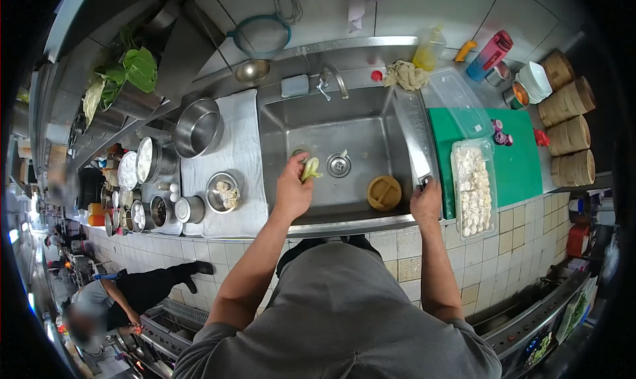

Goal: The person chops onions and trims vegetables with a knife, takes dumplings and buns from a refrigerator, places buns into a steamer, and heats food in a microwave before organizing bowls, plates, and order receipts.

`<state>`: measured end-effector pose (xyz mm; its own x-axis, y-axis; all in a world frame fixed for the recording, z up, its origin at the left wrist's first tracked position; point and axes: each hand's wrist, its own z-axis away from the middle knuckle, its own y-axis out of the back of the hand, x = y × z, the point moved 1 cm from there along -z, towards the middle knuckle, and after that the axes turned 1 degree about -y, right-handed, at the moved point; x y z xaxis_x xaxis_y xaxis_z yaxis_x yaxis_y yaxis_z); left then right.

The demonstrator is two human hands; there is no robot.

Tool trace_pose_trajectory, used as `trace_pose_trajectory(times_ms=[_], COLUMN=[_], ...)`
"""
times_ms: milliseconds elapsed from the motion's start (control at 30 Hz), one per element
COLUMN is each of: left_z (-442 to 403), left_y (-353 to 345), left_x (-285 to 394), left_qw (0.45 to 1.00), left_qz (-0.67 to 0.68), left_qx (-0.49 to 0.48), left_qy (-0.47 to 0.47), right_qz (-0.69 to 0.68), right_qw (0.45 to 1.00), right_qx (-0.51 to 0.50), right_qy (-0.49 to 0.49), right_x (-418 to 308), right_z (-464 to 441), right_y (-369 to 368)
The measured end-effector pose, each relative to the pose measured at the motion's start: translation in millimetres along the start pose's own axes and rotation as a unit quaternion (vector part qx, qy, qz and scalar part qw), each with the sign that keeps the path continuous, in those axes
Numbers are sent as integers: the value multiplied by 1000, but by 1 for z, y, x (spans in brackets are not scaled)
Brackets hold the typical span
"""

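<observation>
Over the left part of the steel sink (331,120), my left hand (294,188) holds a small pale green vegetable piece (310,169) between its fingers. My right hand (426,201) is closed around the handle of a knife (414,144), whose broad blade points away from me along the sink's right edge. A round tan strainer lid (384,193) lies at the sink's lower right, near the drain (339,165). To the left, a steel bowl (223,192) with pale pieces in it stands on a white cloth (232,127).
A faucet (334,81) stands behind the sink. On the right are a green board (520,147) and a plastic box of white pieces (474,190). Pots and bowls (199,128) line the left counter. A co-worker (119,299) is at lower left.
</observation>
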<state>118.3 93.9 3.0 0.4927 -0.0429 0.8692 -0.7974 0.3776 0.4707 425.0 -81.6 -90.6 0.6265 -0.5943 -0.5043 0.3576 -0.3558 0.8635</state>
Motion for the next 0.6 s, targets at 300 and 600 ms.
trace_pose_trajectory(times_ms=[300, 600], left_z=[-2, 13], left_y=[45, 224], left_x=[-89, -245], left_qw=[909, 894], left_qz=[391, 212], left_qx=[55, 357], left_qy=[136, 168], right_qz=[64, 126], right_qw=[993, 990], right_qx=[100, 57], right_qy=[13, 37], right_x=[29, 13], right_z=[-18, -19], right_y=[-12, -32])
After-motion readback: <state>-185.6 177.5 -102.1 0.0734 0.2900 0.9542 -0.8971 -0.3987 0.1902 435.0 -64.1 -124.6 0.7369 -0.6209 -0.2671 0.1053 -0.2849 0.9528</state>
